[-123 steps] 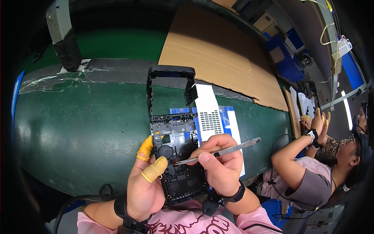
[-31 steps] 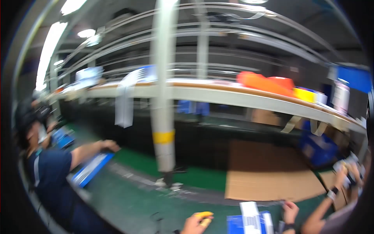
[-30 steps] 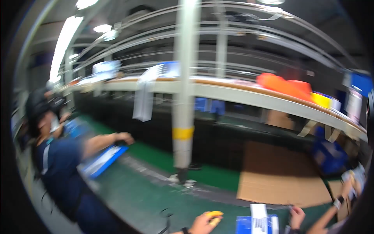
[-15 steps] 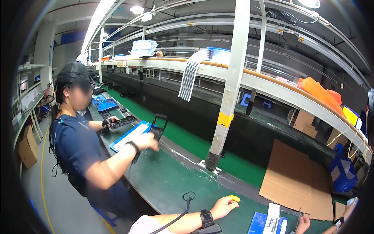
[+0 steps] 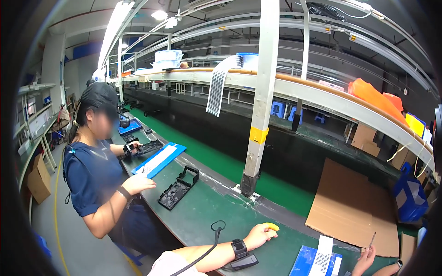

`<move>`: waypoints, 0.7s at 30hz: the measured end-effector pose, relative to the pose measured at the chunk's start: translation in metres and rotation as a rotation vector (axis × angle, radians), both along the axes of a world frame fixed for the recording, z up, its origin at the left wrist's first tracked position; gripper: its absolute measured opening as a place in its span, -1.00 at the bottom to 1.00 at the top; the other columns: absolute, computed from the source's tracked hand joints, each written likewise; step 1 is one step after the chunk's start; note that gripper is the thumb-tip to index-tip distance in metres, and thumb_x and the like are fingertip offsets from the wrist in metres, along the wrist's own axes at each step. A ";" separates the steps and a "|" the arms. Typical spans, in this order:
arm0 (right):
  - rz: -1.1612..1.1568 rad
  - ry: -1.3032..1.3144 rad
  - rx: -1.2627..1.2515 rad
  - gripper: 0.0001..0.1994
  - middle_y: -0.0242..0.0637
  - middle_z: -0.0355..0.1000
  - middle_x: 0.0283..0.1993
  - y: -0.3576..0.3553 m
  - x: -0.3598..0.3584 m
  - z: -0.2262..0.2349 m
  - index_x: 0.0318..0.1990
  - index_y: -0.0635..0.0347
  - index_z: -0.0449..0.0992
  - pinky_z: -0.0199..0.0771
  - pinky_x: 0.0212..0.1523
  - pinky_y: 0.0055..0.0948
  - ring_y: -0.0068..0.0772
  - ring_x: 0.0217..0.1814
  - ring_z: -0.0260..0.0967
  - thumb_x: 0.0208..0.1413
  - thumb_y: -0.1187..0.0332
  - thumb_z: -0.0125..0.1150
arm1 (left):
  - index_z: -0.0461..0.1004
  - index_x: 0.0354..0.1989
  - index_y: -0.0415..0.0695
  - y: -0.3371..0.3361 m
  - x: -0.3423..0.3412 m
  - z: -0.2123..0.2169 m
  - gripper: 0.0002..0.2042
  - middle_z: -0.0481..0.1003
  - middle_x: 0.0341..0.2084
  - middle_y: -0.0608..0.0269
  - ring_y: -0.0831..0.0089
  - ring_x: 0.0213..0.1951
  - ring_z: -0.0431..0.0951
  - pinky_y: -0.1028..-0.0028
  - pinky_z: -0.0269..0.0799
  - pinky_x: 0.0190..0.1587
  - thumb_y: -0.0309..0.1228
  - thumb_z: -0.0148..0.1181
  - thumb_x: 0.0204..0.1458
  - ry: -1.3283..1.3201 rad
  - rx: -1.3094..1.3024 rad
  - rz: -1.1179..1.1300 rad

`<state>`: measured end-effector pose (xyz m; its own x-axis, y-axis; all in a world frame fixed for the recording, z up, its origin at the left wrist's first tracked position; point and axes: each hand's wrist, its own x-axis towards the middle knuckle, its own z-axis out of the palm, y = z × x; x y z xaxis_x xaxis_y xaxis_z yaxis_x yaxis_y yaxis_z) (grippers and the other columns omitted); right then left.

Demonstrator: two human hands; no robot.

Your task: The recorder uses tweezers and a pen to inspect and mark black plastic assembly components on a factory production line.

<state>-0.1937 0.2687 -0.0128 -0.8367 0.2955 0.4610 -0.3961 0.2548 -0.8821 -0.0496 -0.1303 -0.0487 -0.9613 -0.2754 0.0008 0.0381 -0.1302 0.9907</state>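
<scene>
My left hand rests over the green bench at lower centre. A ribbed yellow finger cot appears to cover its index finger; the fingers are partly stretched, and nothing shows between them. On that wrist sits a black strap. Near the lower right edge, what appears to be my right hand pinches a slim pointed tool, perhaps tweezers, with its tip up. Between the hands lies a blue board, with a white label strip across it.
At left a co-worker stands at the bench, one hand at a black plastic part. Another black plastic frame lies nearby, beside a blue-and-white board. A post rises mid-view. Cardboard lies right. Another watch-wearing forearm shows lower right.
The co-worker has let go of the black frame, now on the bench, and drawn that hand back. The pinching hand at lower right has risen a little, its tool showing more. My view has shifted slightly.
</scene>
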 end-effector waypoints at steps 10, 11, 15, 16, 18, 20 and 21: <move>0.179 -0.007 -0.209 -0.79 -0.38 0.28 -0.50 -0.023 0.011 0.015 -0.14 0.24 0.26 0.19 -0.58 -0.72 -0.65 -0.57 0.17 0.14 0.34 -0.05 | 0.48 -0.29 -0.19 0.029 -0.012 0.004 -0.78 0.46 -0.58 0.36 0.66 -0.52 0.38 0.63 0.30 -0.42 -0.29 0.06 0.04 0.030 -0.305 -0.125; 0.209 0.030 -0.200 -0.81 -0.36 0.28 -0.50 -0.043 0.027 0.039 -0.19 0.22 0.22 0.18 -0.61 -0.74 -0.63 -0.61 0.16 0.17 0.29 -0.11 | 0.48 -0.31 -0.20 0.029 -0.013 0.006 -0.78 0.46 -0.59 0.33 0.64 -0.53 0.41 0.61 0.32 -0.45 -0.29 0.05 0.04 0.018 -0.341 -0.136; 0.176 -0.037 -0.236 -0.83 -0.41 0.25 -0.57 -0.034 0.011 0.020 -0.20 0.20 0.27 0.09 -0.67 -0.74 -0.70 -0.67 0.08 0.17 0.30 -0.14 | 0.48 -0.35 -0.21 0.039 -0.023 0.014 -0.77 0.46 -0.63 0.29 0.59 -0.59 0.43 0.59 0.33 -0.49 -0.27 0.07 0.02 -0.006 -0.418 -0.217; 0.170 -0.040 -0.231 -0.83 -0.41 0.25 -0.57 -0.033 0.008 0.015 -0.20 0.20 0.27 0.09 -0.67 -0.74 -0.70 -0.67 0.08 0.17 0.30 -0.14 | 0.48 -0.35 -0.20 0.042 -0.026 0.011 -0.76 0.46 -0.64 0.28 0.58 -0.59 0.44 0.58 0.33 -0.49 -0.26 0.06 0.02 0.023 -0.397 -0.253; 0.122 -0.166 -0.284 -0.86 -0.45 0.22 -0.61 -0.028 0.004 0.006 -0.22 0.20 0.30 0.03 -0.72 -0.74 -0.73 -0.69 0.04 0.16 0.34 -0.09 | 0.47 -0.34 -0.21 0.046 -0.024 0.016 -0.75 0.46 -0.64 0.27 0.57 -0.58 0.44 0.58 0.34 -0.46 -0.25 0.04 0.03 0.007 -0.388 -0.318; 0.152 -0.189 -0.254 -0.88 -0.46 0.21 -0.62 -0.030 0.000 -0.001 -0.24 0.20 0.31 0.01 -0.73 -0.74 -0.73 -0.70 0.04 0.14 0.38 -0.07 | 0.47 -0.33 -0.22 0.042 -0.022 0.015 -0.75 0.46 -0.62 0.27 0.57 -0.57 0.45 0.56 0.35 -0.45 -0.26 0.04 0.03 -0.008 -0.363 -0.349; 0.194 -0.211 -0.226 -0.91 -0.47 0.21 -0.62 -0.030 -0.004 -0.007 -0.26 0.20 0.32 0.00 -0.75 -0.73 -0.72 -0.70 0.04 0.12 0.41 -0.04 | 0.46 -0.32 -0.22 0.042 -0.021 0.008 -0.75 0.46 -0.61 0.27 0.57 -0.57 0.45 0.55 0.36 -0.45 -0.26 0.04 0.03 -0.004 -0.337 -0.337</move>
<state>-0.1975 0.2387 -0.0196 -0.9570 0.1964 0.2135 -0.2211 -0.0178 -0.9751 -0.0710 -0.0886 -0.0411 -0.9972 0.0669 0.0326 0.0451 0.1939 0.9800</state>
